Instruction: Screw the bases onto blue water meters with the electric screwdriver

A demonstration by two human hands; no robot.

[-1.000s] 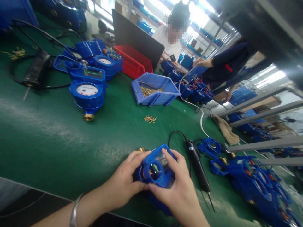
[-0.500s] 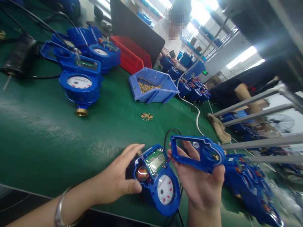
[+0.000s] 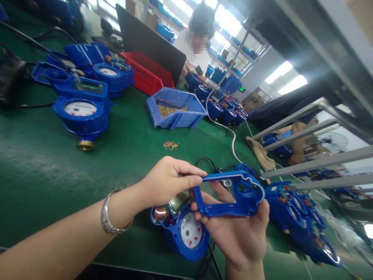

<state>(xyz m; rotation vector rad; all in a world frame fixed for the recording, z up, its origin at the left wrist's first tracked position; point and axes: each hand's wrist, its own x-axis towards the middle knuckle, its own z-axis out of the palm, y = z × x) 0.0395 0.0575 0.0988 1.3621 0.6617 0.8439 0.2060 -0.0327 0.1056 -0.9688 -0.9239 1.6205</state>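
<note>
A blue plastic meter cover (image 3: 224,210), an open frame with a pale seal line along its rim, is held up at the centre right. My right hand (image 3: 239,237) supports it from below, thumb at its right end. My left hand (image 3: 171,181) pinches the cover's upper left corner between thumb and fingers. Beneath and behind both hands lies a blue water meter (image 3: 189,235) with its top uncovered. Its white dial and a round red part at its left show, while the hands and cover partly hide the display.
Loose brass screws (image 3: 170,145) lie in a small pile before a blue bin (image 3: 177,120) of screws. Assembled meters (image 3: 81,112) stand left, beside a red bin (image 3: 145,74). More uncovered meters (image 3: 300,214) line the right side. A person (image 3: 195,46) works across the bench.
My left hand has left the water meter and moved up and right to grip the cover's corner. The cover has tilted slightly in my right hand. The whole view has shifted.
</note>
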